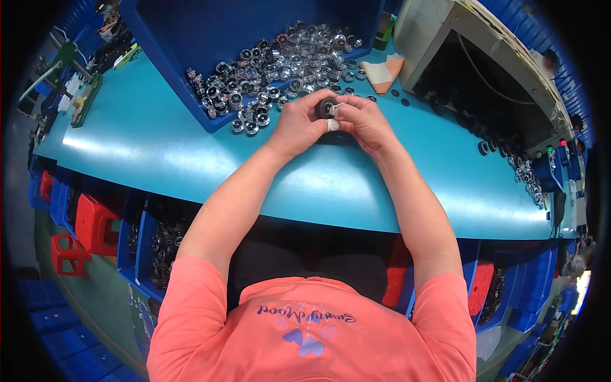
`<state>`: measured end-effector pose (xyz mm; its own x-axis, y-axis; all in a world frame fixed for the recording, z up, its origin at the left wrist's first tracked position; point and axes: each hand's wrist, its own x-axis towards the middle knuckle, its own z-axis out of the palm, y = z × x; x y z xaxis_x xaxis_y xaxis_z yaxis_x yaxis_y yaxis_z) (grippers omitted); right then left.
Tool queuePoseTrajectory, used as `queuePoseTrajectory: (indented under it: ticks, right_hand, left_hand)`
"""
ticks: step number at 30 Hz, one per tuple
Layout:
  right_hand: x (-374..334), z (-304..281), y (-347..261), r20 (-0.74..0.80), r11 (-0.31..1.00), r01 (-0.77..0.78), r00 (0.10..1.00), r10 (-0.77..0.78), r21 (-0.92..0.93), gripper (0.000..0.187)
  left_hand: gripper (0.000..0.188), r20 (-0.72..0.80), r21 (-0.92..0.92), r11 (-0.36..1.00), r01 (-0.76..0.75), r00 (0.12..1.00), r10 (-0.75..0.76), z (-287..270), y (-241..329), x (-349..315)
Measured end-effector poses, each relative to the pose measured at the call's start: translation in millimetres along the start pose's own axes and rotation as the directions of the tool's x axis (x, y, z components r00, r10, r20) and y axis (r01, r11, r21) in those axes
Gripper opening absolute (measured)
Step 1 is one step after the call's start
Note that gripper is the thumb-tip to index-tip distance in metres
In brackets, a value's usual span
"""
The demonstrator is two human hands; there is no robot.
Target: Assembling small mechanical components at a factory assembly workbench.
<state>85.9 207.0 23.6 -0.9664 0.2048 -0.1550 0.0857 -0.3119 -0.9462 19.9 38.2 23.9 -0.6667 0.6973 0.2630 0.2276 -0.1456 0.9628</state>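
Observation:
Both my hands meet over the near middle of the turquoise table, next to the front corner of a blue bin. My left hand (296, 125) has its fingers wrapped round a small black wheel (325, 107) with a dark, shiny centre. From the other side, my right hand (367, 121) pinches at the same wheel, fingertips against its face. White tape covers a fingertip between the hands. Many clear and black wheel hubs (254, 83) lie heaped in the tilted blue bin (172, 60) and spill onto the table.
An orange and white cloth (384, 74) lies behind my right hand. A pale box (439, 32) on its side holds black rings. More hubs (527, 178) sit at the right edge, near another blue bin. Red stools (97, 223) stand under the table at left.

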Motion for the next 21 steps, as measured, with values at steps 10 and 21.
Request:
queuePoseTrajectory:
  ticks: [10, 21]
  right_hand:
    - [-8.0, 2.2, -9.9, 0.045, 1.0, -0.021, 0.999, 0.02, 0.022, 0.039]
    - [-8.5, -1.2, -11.9, 0.084, 0.998, -0.051, 0.995, 0.046, 0.049, 0.042]
  left_hand:
    - [0.049, -0.015, -0.057, 0.998, -0.015, 1.0, 0.015, -4.3, -4.5, 1.6]
    - [0.053, 0.05, -0.097, 0.986, 0.134, 0.99, -0.129, -10.9, 0.1, 3.0]
